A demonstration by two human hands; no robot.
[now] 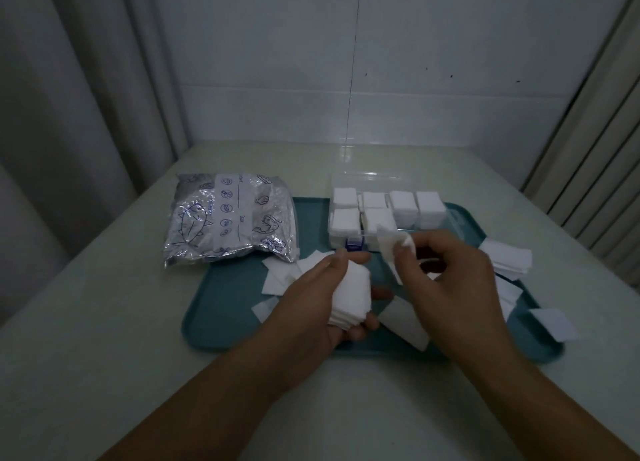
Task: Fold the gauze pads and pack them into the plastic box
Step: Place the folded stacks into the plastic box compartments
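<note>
Left hand (311, 298) gripping upright gauze stack (349, 298); right hand (450, 280) pinching one pad (389, 249), long axis near-vertical.

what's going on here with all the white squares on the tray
A person is packing gauze pads into a clear plastic box at the back of a teal tray. The left hand holds a stack of pads, and the right hand pinches a single pad near the box. Most compartments already hold pads. Loose pads lie on the tray, and a silver bag sits to its left.
</note>
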